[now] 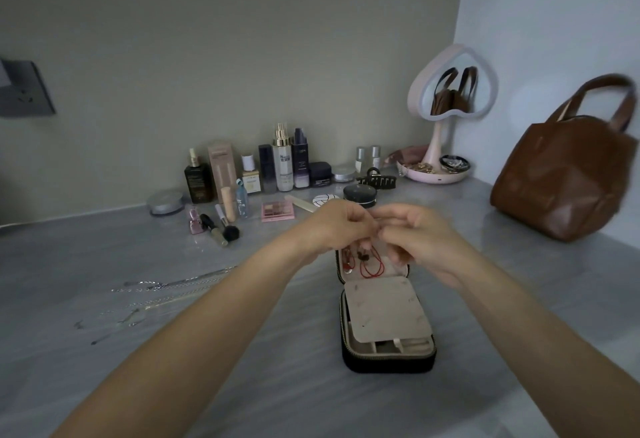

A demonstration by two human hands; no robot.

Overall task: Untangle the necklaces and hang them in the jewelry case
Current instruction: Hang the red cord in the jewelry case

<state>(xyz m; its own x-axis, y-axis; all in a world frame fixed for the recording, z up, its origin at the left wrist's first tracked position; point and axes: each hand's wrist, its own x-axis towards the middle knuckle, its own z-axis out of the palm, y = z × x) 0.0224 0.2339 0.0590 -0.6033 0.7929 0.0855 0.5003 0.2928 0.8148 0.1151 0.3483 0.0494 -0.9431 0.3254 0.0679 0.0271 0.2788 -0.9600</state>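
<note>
— Silver necklaces (166, 294) lie strewn on the bench (242, 368) to the left, well apart from the jewelry case (388, 363). Are they hung yet?

— Not those, I'd judge. Only a red cord necklace (372, 266) hangs inside the raised lid. The case stands open, with a beige flap (384, 309) folded over its tray.

— And the hands?

— Both hover just above the lid. The left hand (332, 226) and right hand (419, 233) meet fingertip to fingertip, fingers curled and pinching a faint strand (381, 218) between them. It is probably a chain's clasp, though it is too fine to be sure.

— Why hold it there?

— Likely to bring it to the hooks in the lid. The forearms reach in from both sides, wrists bent inward.

— Beyond that?

— Cosmetic bottles (282, 160) along the wall, a heart-shaped mirror (453, 91) and a brown handbag (561, 188) on the right.
</note>
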